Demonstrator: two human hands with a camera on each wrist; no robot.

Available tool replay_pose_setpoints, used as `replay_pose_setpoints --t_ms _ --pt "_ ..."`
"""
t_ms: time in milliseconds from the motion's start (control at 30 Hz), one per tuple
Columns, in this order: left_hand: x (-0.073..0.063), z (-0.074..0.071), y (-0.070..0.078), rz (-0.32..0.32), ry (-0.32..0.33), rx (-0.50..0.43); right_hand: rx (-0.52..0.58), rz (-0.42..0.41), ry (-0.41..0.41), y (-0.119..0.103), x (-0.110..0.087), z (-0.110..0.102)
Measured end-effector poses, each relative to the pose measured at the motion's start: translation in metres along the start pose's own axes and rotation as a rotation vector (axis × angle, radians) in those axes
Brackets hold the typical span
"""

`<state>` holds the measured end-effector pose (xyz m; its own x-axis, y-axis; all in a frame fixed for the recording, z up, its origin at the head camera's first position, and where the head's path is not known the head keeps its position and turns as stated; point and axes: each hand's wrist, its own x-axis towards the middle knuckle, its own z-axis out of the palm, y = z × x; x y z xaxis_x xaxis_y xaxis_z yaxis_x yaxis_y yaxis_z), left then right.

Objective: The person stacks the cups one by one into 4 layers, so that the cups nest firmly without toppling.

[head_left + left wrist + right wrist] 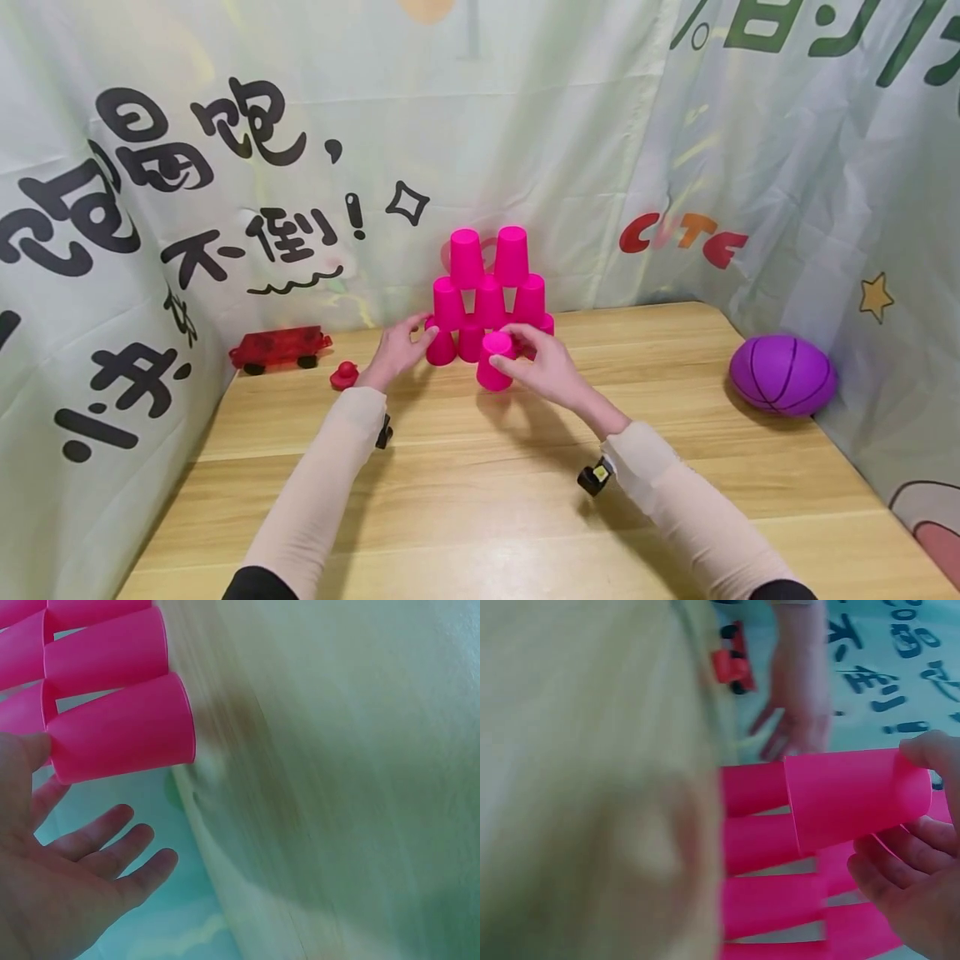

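Upside-down pink cups (490, 304) stand in a tiered stack at the back of the table, with three cups in the middle tier and two on top. In front of the stack, my right hand (551, 367) pinches another pink cup (855, 796) by its narrow upper end, thumb on the near side and fingers behind. My left hand (397, 350) is at the stack's left end. Its thumb and index finger are right at the top of the bottom-left cup (127, 731), while the other fingers spread apart beside it.
A red toy car (281, 348) and a small red rubber duck (344, 376) lie on the left of the wooden table (480, 517). On the right edge rests a purple ball (783, 375). A printed curtain (540, 150) hangs close behind the stack.
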<state>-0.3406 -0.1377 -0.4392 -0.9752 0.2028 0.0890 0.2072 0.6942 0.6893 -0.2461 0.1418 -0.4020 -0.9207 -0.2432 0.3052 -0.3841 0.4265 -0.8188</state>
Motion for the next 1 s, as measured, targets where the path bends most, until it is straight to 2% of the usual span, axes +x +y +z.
replay_pose_setpoints --t_ms 267,500,667,1000 --pt "0.001 0.001 -0.002 0.013 0.014 -0.026 0.0 -0.073 0.054 -0.057 0.036 -0.041" --pt "-0.001 0.001 -0.001 0.013 0.011 -0.05 0.01 -0.12 0.09 -0.097 0.071 -0.065" --pt "-0.001 0.0 0.0 0.015 0.01 -0.048 -0.019 -0.129 0.13 -0.11 0.094 -0.076" --pt "0.002 0.001 0.002 -0.007 0.009 -0.051 -0.065 -0.03 0.185 -0.112 0.124 -0.085"
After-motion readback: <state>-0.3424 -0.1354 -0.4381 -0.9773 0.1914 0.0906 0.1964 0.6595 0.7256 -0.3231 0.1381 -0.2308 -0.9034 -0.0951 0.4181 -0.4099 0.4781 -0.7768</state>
